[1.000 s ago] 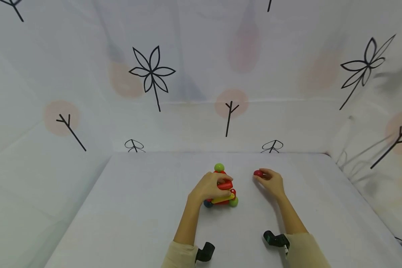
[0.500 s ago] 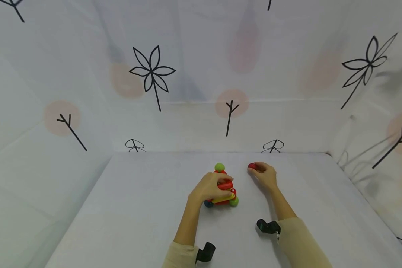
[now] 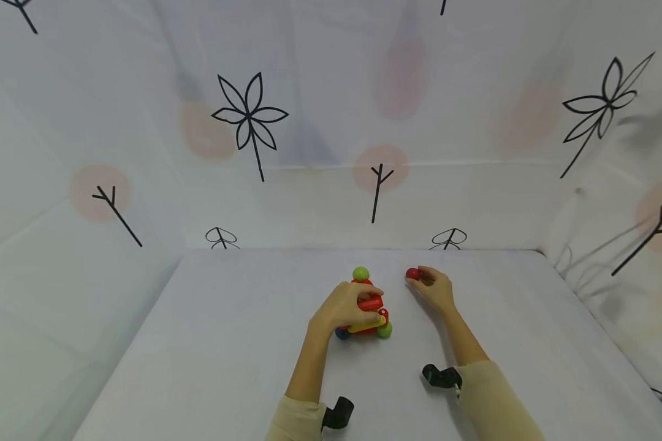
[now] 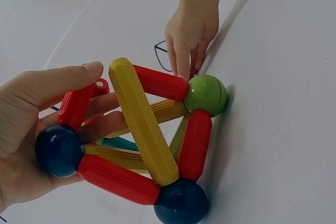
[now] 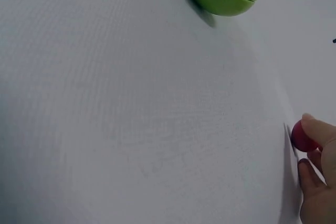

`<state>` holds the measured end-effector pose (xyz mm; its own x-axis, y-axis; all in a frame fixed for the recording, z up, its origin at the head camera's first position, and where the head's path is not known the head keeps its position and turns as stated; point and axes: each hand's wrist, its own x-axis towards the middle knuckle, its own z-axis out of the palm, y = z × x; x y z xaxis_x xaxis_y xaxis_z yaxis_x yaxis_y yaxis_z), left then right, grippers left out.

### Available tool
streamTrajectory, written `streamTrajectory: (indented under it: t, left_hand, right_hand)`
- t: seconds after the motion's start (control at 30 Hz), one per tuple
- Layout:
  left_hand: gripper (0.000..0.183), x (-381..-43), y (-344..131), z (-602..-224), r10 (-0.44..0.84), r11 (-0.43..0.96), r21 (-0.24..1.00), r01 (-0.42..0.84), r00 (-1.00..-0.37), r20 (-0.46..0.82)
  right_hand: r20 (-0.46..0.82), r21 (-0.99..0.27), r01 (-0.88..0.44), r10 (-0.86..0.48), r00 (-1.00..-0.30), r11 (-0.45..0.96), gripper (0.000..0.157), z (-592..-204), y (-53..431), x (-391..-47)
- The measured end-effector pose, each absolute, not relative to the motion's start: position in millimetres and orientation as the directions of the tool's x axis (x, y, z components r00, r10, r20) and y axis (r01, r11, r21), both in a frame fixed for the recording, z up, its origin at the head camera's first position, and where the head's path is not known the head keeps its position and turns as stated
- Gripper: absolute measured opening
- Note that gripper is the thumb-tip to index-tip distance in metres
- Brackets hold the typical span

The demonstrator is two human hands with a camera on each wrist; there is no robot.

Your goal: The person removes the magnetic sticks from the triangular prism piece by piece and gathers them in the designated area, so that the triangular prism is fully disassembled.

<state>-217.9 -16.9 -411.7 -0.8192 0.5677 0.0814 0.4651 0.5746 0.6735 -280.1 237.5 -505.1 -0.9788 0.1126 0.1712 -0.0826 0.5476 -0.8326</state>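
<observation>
Held a ball-and-rod frame in the left hand and pinched a red ball in the right hand.
Gripped the frame on the white table, with left thumb and fingers curled about a red rod beside a dark blue ball, near a yellow rod and a green ball. Closed right thumb and fingertips on the red ball, to the right of the frame and apart from it, toward the table's far edge. Could not tell contact between red ball and table.
</observation>
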Motion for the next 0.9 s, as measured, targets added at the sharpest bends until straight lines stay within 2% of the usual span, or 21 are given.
streamTrajectory:
  t: [0.57, 0.77, 0.9]
  left_hand:
    - [0.04, -216, -17, -409, 0.558, 0.576, 0.686, 0.444, -0.827, 0.067]
    - [0.042, -215, -17, -408, 0.564, 0.577, 0.677, 0.457, -0.822, 0.074]
    - [0.046, -214, -18, -407, 0.565, 0.575, 0.677, 0.459, -0.822, 0.078]
  right_hand:
    - [0.039, -0.849, 0.023, 0.106, -0.994, 0.528, 0.062, -497, 243, -247]
    - [0.095, -0.881, -0.018, 0.139, -0.986, 0.472, 0.059, -487, 225, -227]
    - [0.218, -0.889, -0.155, 0.101, -0.971, 0.431, 0.052, -476, 207, -214]
